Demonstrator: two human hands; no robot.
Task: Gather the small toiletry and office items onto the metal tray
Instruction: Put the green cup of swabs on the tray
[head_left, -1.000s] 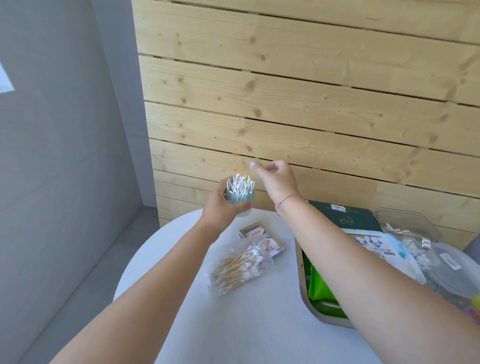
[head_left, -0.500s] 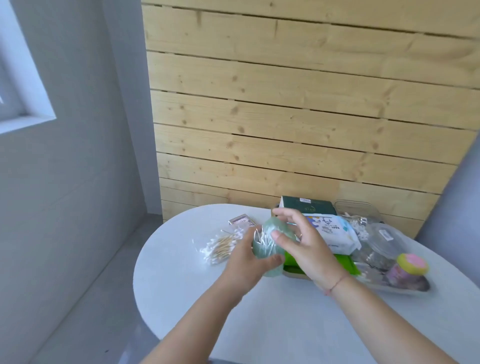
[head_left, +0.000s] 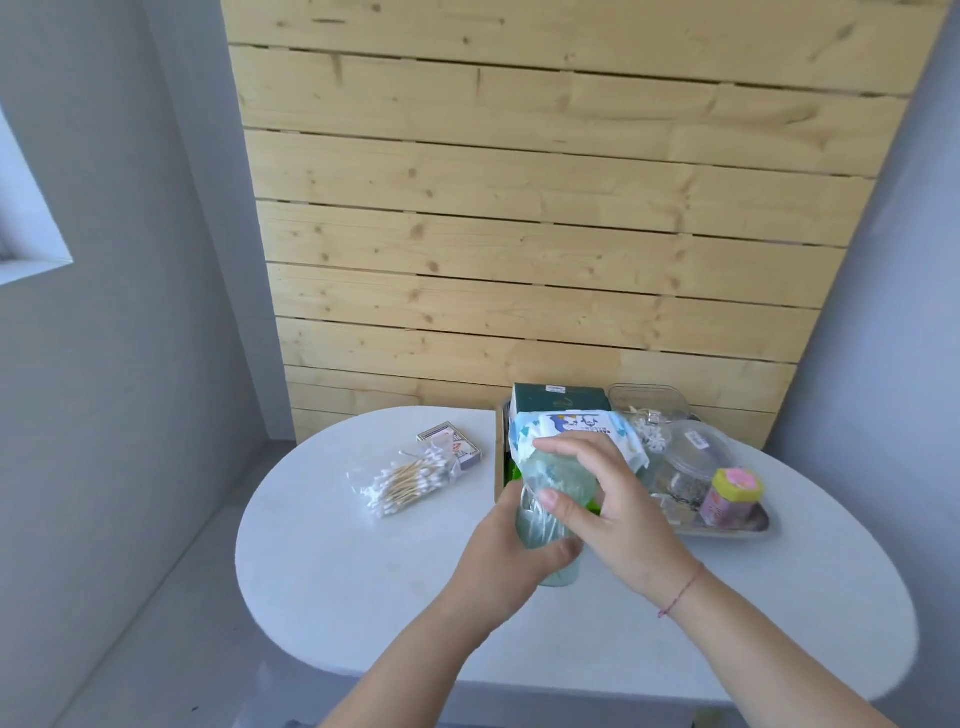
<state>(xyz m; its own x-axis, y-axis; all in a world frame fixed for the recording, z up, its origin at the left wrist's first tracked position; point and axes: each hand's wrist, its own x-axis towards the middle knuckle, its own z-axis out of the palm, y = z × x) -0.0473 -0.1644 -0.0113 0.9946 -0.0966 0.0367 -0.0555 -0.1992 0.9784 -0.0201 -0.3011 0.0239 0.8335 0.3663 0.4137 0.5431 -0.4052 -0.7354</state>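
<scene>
1. Here, in the head view, the left hand grips the lower half of a see-through green tub, fingers and thumb wrapped round it.
2. The right hand comes over from above, its fingers and thumb curled on the tub's upper part, so both hands grasp the same tub.
3. White cotton-bud tips show faintly through the tub wall between the two hands.
4. The tub is held just in front of the near left corner of the metal tray; whether its base touches the white table I cannot tell.
5. The hands and tub hide that corner of the tray and most of a bright green packet lying in it.
6. In the tray a pack of wipes lies against a dark green box at the far side.
7. To the right of them sit a clear plastic box, a round clear container and a pink jar with a yellow lid near the tray's front rim.
8. Outside the tray, on the left part of the table, lies a clear bag of cotton buds.
9. A small card box lies just behind the bag, touching it or partly under its end.
10. A red thread bracelet circles the right wrist.
11. A wall of pale wooden slats rises behind the table.
</scene>
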